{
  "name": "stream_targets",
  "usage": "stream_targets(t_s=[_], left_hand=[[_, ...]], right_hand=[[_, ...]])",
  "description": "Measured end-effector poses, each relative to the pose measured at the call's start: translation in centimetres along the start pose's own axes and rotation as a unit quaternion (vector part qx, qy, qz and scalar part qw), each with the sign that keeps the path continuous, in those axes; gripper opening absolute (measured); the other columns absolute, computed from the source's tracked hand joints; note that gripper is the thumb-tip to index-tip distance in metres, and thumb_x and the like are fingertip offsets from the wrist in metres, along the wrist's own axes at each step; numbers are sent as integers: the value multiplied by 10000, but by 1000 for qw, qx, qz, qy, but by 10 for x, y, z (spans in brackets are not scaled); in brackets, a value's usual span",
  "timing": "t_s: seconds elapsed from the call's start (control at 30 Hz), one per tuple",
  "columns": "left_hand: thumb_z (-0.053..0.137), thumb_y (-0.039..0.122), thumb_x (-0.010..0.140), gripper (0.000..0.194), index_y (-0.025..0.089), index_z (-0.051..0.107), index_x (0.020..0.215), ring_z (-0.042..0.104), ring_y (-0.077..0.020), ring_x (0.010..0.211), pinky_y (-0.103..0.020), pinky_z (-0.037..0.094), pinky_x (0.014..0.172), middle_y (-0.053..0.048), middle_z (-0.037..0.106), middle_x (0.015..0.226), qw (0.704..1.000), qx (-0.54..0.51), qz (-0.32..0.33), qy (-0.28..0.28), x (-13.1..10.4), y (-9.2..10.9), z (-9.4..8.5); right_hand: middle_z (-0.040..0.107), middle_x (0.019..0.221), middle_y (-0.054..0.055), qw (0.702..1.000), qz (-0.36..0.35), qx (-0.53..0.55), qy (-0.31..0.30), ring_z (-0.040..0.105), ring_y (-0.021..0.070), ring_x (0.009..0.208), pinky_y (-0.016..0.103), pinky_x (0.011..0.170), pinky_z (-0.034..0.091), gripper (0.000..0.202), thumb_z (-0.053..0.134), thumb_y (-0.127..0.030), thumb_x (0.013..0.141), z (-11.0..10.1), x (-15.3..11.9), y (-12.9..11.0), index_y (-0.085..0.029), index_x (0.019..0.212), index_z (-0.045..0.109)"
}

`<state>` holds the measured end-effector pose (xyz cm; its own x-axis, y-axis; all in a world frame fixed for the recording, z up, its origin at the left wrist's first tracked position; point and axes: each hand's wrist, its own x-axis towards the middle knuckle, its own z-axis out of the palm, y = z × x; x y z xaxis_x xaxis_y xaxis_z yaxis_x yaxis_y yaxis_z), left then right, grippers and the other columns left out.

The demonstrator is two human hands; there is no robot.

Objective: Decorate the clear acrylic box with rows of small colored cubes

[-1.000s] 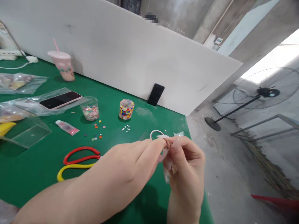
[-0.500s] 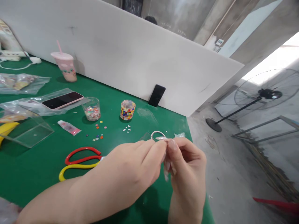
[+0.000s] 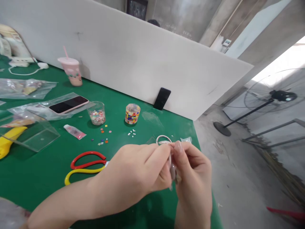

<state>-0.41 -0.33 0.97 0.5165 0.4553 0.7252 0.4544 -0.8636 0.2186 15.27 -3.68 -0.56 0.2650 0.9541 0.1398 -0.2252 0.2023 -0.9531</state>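
My left hand (image 3: 140, 170) and my right hand (image 3: 194, 175) meet above the green table near its right edge, fingers pinched together. Whatever lies between the fingertips is mostly hidden; a pale, clear-looking bit hangs below them. Just behind the fingers a thin white ring (image 3: 164, 137) shows, partly covered by my left hand; whether it is held or lies on the table I cannot tell. Beside my left forearm are scissors (image 3: 88, 163) with one red and one yellow handle, blades hidden under the arm.
Beyond the hands stand a small cup with coloured squares (image 3: 132, 114) and a clear cup of confetti (image 3: 97, 114). Loose bits (image 3: 106, 141), a small tube (image 3: 74, 132), a clear box (image 3: 43, 140), phones (image 3: 69, 105), and a pink tumbler (image 3: 72, 71) lie or stand around. A white panel (image 3: 119, 57) borders the table's back.
The view has shifted slightly, so the table things sit a little farther right and lower. My hands stay pinched together, with the fingers slightly rearranged.
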Motion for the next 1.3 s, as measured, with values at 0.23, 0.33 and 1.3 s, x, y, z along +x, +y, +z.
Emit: stream_targets(t_s=[0.23, 0.33, 1.3], left_hand=[[423, 33, 1006, 391, 124, 747, 805, 698, -117, 482, -259, 517, 457, 17, 744, 643, 1000, 20, 2, 17, 2, 2, 1], [434, 39, 987, 382, 162, 706, 749, 672, -110, 462, -258, 493, 446, 29, 722, 618, 999, 45, 0, 27, 3, 4, 0], [746, 410, 1092, 376, 173, 702, 1381, 762, -272, 1144, -482, 680, 974, -114, 739, 1361, 692, -97, -475, -535, -2, -180, 31]], right_hand=[[568, 494, -55, 995, 85, 53, -29, 475, 44, 362, 137, 369, 372, 420, 963, -539, 839, -1, 0, -1, -203, 674, 774], [418, 415, -99, 987, 117, 94, -58, 343, 33, 337, 146, 372, 294, 403, 961, -491, 840, 1, 2, -4, -199, 658, 749], [308, 454, -94, 997, 2, 81, -13, 118, 86, 428, 292, 367, 85, 285, 859, -518, 945, -7, 6, -9, -288, 777, 874]])
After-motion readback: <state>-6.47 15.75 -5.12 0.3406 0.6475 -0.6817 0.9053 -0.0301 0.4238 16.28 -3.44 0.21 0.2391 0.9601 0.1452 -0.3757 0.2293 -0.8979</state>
